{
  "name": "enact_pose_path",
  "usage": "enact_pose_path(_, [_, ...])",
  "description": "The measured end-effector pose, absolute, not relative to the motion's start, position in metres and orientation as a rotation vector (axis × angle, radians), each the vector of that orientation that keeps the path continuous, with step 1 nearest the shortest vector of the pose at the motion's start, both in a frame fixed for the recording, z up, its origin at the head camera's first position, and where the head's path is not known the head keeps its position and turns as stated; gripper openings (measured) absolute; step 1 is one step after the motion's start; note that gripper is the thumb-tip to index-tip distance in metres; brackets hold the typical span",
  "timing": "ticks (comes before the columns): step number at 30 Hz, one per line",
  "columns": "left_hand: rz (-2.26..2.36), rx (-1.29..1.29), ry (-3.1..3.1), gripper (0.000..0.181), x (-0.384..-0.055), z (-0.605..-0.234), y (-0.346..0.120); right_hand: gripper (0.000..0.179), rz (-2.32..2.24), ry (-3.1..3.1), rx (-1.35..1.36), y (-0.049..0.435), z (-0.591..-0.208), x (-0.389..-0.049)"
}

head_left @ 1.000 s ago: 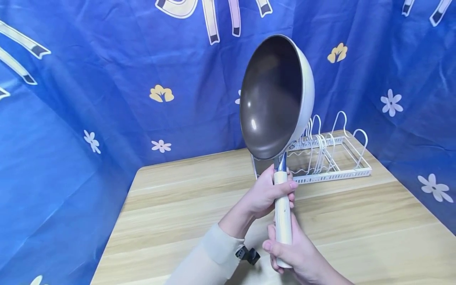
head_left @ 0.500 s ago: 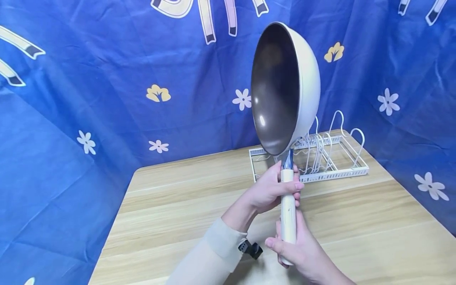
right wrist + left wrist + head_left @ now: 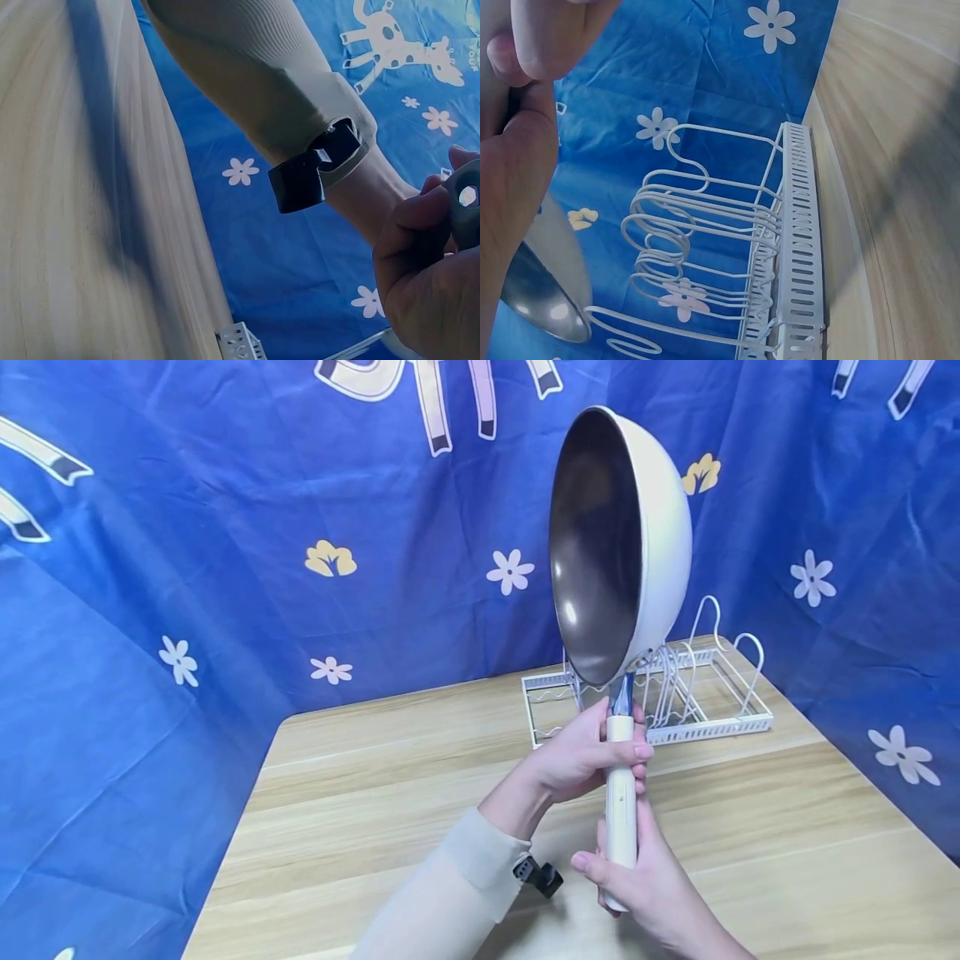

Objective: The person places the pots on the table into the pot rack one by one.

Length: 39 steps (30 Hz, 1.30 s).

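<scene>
A deep wok (image 3: 663, 539), white outside and dark brown inside, is held upright above the table with its mouth turned to the left. Its cream handle (image 3: 621, 806) points down toward me. My left hand (image 3: 581, 756) grips the upper handle just below the metal neck, thumb across the front. Lower down, my right hand (image 3: 645, 877) holds the handle's end, its thumb on the left side. In the right wrist view, the right hand (image 3: 435, 300) is curled round the handle's end (image 3: 466, 199). Behind the wok stands a white wire rack (image 3: 708, 727), partly hidden by it.
The wood-grain table (image 3: 375, 810) ends at a blue patterned cloth (image 3: 420, 568) on the back and sides. The rack's upright wire loops (image 3: 667, 217) stick up from its slotted base. A black wrist camera (image 3: 538, 875) is strapped to the left wrist.
The wok has shifted to the right with both hands on its handle. It has also turned, so more of its white outside shows. Both hands keep their hold.
</scene>
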<state>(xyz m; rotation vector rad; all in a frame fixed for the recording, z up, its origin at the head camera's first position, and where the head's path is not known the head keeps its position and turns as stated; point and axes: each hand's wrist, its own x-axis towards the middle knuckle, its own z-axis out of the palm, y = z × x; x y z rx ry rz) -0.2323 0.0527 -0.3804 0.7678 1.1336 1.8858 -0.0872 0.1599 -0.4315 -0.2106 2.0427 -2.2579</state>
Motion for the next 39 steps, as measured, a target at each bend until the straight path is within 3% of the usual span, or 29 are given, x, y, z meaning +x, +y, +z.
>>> enact_pose_path(13, [1.858, 0.819, 1.092, 0.036, -0.236, -0.378, 0.056, 0.093, -2.248, 2.123, -0.114, 0.16, -0.433, -0.087])
enact_pose_path(39, [1.901, 0.684, 1.039, 0.032, -0.242, -0.422, 0.052, 0.106, -2.269, 1.949, -0.012, 0.154, -0.448, -0.089])
